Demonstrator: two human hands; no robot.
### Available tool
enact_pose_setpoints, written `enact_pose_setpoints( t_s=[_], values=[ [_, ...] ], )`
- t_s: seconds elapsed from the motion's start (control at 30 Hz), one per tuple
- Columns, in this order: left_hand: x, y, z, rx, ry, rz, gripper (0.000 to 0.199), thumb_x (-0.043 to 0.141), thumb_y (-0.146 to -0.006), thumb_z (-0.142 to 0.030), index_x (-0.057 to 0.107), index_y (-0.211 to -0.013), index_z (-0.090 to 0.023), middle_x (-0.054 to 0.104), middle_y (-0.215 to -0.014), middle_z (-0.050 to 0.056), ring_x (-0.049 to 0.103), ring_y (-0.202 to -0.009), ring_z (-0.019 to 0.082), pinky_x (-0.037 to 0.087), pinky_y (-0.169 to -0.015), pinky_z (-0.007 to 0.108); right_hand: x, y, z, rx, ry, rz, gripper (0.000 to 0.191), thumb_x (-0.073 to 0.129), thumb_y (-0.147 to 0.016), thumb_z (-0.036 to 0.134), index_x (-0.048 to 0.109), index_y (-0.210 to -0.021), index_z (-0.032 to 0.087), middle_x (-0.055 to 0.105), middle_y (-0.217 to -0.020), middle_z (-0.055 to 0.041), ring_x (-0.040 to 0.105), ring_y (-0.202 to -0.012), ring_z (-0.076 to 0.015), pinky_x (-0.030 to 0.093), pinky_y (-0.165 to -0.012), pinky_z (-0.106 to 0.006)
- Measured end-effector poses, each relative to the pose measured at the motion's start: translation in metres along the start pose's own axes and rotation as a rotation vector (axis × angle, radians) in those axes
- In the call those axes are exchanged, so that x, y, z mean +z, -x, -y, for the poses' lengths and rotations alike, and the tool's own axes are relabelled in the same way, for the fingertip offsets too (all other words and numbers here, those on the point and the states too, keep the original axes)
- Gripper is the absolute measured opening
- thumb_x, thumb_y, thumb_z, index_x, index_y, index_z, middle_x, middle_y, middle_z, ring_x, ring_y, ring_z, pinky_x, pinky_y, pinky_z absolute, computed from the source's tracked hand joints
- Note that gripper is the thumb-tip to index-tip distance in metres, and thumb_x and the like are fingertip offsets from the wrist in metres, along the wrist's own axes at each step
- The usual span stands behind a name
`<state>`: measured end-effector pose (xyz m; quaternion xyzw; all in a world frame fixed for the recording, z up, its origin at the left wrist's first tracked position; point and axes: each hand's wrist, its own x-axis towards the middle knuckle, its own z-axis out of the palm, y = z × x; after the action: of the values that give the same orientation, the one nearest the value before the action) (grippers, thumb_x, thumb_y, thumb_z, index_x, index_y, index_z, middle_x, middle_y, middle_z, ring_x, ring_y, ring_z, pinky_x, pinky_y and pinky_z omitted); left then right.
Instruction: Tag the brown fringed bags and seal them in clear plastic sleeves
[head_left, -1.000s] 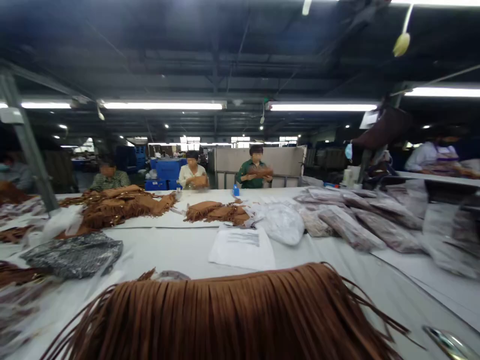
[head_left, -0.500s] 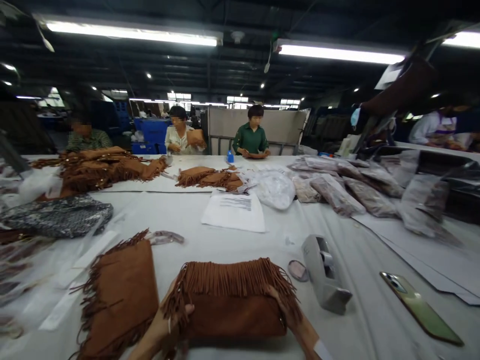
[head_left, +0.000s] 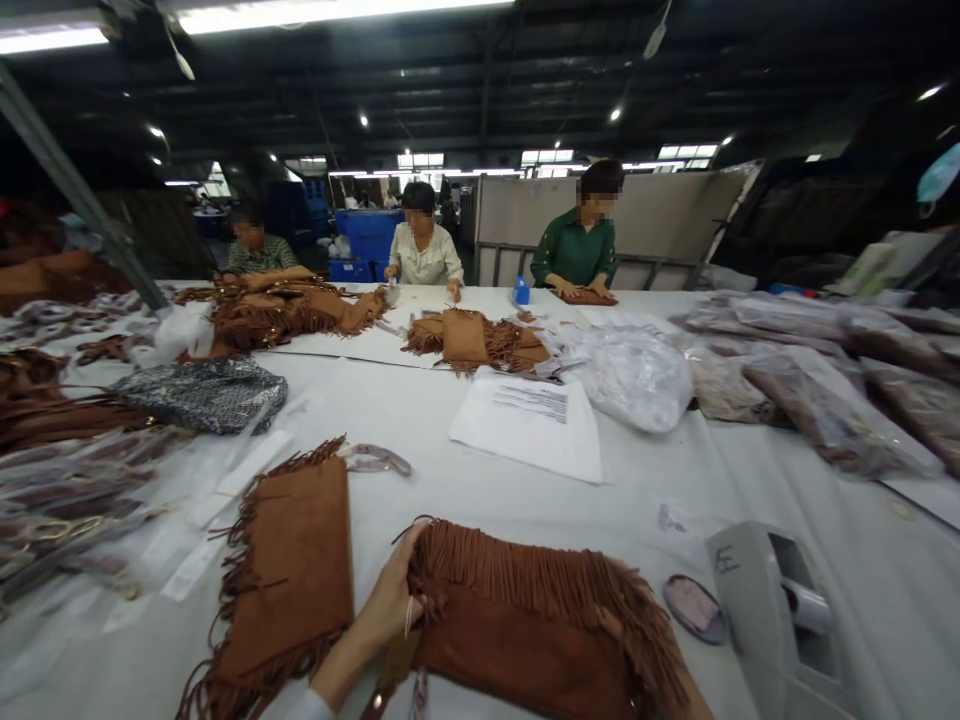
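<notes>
A brown fringed bag (head_left: 517, 640) lies before me, its fringe spread along the far edge. My left hand (head_left: 401, 590) grips its left end, thumb on the front and fingers behind. At the right end, my right hand (head_left: 619, 625) is mostly covered by fringe; its thumb shows on the bag's face. A strap with metal studs (head_left: 390, 680) hangs below my left hand. Just left of it, a second fringed bag (head_left: 300, 560) lies flat, with a plastic-wrapped strap (head_left: 379, 458) by its top corner.
A grey tape dispenser (head_left: 772, 610) and a round dish (head_left: 694, 607) stand at the right. Farther back are a white printed bag (head_left: 529, 425), crumpled clear plastic (head_left: 637, 375) and wrapped bags (head_left: 832, 400). Across the table, several people handle brown pieces.
The view has turned left and moved closer. My left hand has shifted up to the bag's far left corner, and the studded strap now shows. Across the table, one person has laid a brown piece down.
</notes>
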<state>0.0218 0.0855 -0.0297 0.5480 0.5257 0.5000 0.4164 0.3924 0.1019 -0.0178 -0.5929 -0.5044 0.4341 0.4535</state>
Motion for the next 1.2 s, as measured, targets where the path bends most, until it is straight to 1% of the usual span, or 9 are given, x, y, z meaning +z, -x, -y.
enact_pose_setpoints(
  t_s=[0.17,0.3,0.5,0.63,0.77,0.87,0.97,1.03,1.2],
  values=[
    [0.021,0.0,0.003,0.019,-0.398,0.0,0.052,0.051,-0.066,-0.003,0.062,-0.114,-0.018,0.052,-0.134,0.011,0.045,-0.128,0.026,0.032,-0.112,0.047,0.005,-0.01,-0.007,-0.265,0.263,-0.056,0.04,0.063,-0.072,0.044,0.066,-0.102,0.017,0.066,-0.1,-0.0119,0.063,-0.096,-0.0286,0.052,-0.085,-0.041],
    [0.052,0.02,-0.011,-0.012,-0.578,0.027,0.052,0.046,-0.076,-0.007,0.055,-0.125,-0.018,0.046,-0.14,0.013,0.042,-0.129,0.026,0.036,-0.109,0.047,0.027,0.007,-0.003,-0.38,0.582,-0.15,0.033,0.05,-0.081,0.029,0.062,-0.109,0.016,0.061,-0.086,-0.008,0.063,-0.078,-0.0225,0.055,-0.071,-0.035],
    [0.07,0.042,-0.043,-0.065,-0.801,0.252,0.056,0.043,-0.08,-0.006,0.047,-0.135,-0.019,0.033,-0.15,0.013,0.032,-0.136,0.028,0.032,-0.11,0.043,0.088,0.043,-0.005,-0.56,1.026,-0.193,0.028,0.047,-0.085,0.017,0.06,-0.109,0.013,0.061,-0.104,-0.0164,0.062,-0.094,-0.0262,0.054,-0.082,-0.038],
    [0.071,0.036,-0.06,-0.123,-0.939,0.306,0.061,0.043,-0.079,-0.001,0.044,-0.137,-0.02,0.031,-0.151,0.015,0.035,-0.135,0.029,0.036,-0.107,0.04,0.102,0.064,0.001,-0.66,1.292,-0.077,0.026,0.048,-0.082,0.011,0.064,-0.103,0.011,0.066,-0.107,-0.021,0.066,-0.091,-0.029,0.056,-0.071,-0.036],
    [0.07,0.02,-0.075,-0.18,-0.985,0.338,0.055,0.046,-0.082,-0.007,0.043,-0.135,-0.021,0.045,-0.14,0.014,0.051,-0.122,0.028,0.044,-0.098,0.038,0.101,0.081,0.041,-0.746,1.205,0.041,0.023,0.052,-0.087,0.022,0.061,-0.107,0.016,0.069,-0.104,-0.0145,0.068,-0.083,-0.0253,0.055,-0.069,-0.035],
    [0.068,0.014,-0.079,-0.181,-0.969,0.357,0.055,0.044,-0.082,-0.006,0.043,-0.135,-0.019,0.053,-0.133,0.013,0.055,-0.118,0.024,0.045,-0.098,0.034,0.107,0.088,0.062,-0.804,1.026,0.059,0.038,0.056,-0.088,0.038,0.054,-0.119,0.016,0.069,-0.105,-0.0132,0.066,-0.091,-0.0255,0.053,-0.074,-0.036],
    [0.064,0.017,-0.078,-0.182,-0.968,0.37,0.06,0.04,-0.078,0.0,0.042,-0.136,-0.018,0.049,-0.137,0.015,0.055,-0.118,0.024,0.046,-0.097,0.033,0.12,0.087,0.053,-0.917,0.89,0.167,0.026,0.048,-0.09,0.022,0.056,-0.114,0.016,0.07,-0.087,-0.007,0.066,-0.075,-0.0197,0.05,-0.065,-0.031],
    [0.062,0.023,-0.079,-0.171,-0.972,0.403,0.067,0.04,-0.074,0.003,0.041,-0.138,-0.018,0.041,-0.144,0.017,0.051,-0.124,0.027,0.044,-0.1,0.034,0.128,0.083,0.036,-1.001,0.835,0.181,0.03,0.039,-0.086,0.008,0.058,-0.107,0.016,0.068,-0.074,-0.0035,0.063,-0.064,-0.0163,0.047,-0.059,-0.028],
    [0.066,0.037,-0.093,-0.098,-0.978,0.54,0.08,0.046,-0.068,0.003,0.032,-0.144,-0.019,0.03,-0.151,0.018,0.034,-0.137,0.033,0.035,-0.109,0.044,0.136,0.079,0.012,-1.03,0.886,0.12,0.033,0.04,-0.084,0.007,0.06,-0.111,0.013,0.069,-0.093,-0.0113,0.064,-0.084,-0.0204,0.051,-0.073,-0.032]
  ],
)
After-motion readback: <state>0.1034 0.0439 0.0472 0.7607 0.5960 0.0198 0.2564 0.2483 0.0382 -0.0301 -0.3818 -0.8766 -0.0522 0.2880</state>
